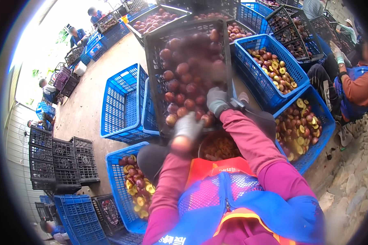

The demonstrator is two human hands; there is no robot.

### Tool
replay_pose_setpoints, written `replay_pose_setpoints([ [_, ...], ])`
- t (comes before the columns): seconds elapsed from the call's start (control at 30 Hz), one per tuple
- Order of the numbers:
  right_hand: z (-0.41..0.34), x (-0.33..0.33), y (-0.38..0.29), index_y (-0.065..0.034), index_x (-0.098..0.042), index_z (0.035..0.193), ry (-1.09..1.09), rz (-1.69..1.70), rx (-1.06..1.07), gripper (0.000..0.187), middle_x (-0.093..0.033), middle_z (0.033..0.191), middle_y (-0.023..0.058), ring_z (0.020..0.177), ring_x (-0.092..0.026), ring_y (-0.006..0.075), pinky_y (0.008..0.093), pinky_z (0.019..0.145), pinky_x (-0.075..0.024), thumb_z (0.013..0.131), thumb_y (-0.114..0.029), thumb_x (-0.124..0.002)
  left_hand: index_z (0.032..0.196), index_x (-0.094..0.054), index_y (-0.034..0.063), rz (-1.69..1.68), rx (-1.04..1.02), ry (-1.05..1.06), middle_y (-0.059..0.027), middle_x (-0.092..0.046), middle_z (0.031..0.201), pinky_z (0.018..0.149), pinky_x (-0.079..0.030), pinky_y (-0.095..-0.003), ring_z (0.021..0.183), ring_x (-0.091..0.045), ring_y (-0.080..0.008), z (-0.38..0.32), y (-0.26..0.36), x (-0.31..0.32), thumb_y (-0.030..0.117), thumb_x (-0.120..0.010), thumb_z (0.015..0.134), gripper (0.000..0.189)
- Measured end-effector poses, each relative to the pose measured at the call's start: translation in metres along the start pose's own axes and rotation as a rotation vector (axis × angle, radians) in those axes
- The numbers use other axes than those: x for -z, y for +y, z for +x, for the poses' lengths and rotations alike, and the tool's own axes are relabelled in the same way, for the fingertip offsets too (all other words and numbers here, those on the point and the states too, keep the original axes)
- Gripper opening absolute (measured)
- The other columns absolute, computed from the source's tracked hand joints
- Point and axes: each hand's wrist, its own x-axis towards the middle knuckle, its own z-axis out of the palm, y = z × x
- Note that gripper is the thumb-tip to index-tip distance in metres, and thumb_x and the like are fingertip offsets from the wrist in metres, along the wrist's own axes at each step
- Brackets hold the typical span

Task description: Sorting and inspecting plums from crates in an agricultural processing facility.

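Observation:
Before me a black plastic crate (150,76) holds many whole dark red plums (182,88); part of the view of it is blurred. My left hand (187,127), in a pale glove and motion-blurred, is at the crate's near edge, over the nearest plums. Over the crate's right side, beside the plums, is my right hand (217,99), gloved in grey; something metallic, not clearly made out, shows by its wrist. What either hand grips is hidden. Below the crate, between my knees, a round container holds orange-brown pieces (219,150), perhaps plum stones.
Blue crates of halved plums stand at the lower left (112,177), right (328,128) and upper right (242,46). A blue crate (121,101) with no fruit visible is at left. Black crates (64,162) stand farther left. A co-worker (360,82) sits at right; others are farther off.

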Motion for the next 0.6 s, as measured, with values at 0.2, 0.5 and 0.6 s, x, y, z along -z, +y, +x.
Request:
replay_pose_setpoints([
  [0.2,0.003,0.0,0.003,-0.007,-0.07,0.127,-0.056,-0.02,0.098,0.052,-0.075,0.119,0.0179,0.105,-0.077,0.0383,0.049,0.09,-0.0618,0.081,-0.025,-0.085,0.145,-0.058,0.0102,0.116,0.064,-0.062,-0.0202,-0.072,0.132,0.1,-0.054,-0.0536,0.12,-0.07,-0.0393,0.034,-0.011,-0.092,0.063,-0.071,0.091,0.077],
  [0.5,-0.062,0.057,0.017,-0.0071,-0.069,0.128,0.149,0.896,0.342,0.03,-0.076,0.108,0.0197,0.099,-0.075,0.0376,0.0479,0.083,-0.0578,0.105,-0.025,-0.064,0.139,-0.06,0.0102,-0.179,0.187,0.117,-0.021,-0.074,0.126,0.103,-0.053,-0.0498,0.121,-0.069,-0.0413,0.047,-0.036,-0.113,0.058,-0.077,0.087,0.073],
  [0.6,-0.11,0.107,0.052,-0.0053,-0.067,0.133,-0.056,0.945,0.389,0.031,-0.075,0.112,0.0223,0.102,-0.074,0.0352,0.0446,0.086,-0.0579,0.108,-0.023,-0.062,0.129,-0.065,0.0058,-0.839,0.11,0.184,-0.0121,-0.071,0.124,0.094,-0.056,-0.0412,0.111,-0.071,-0.0307,0.014,-0.023,-0.07,0.041,-0.08,0.091,0.054],
])
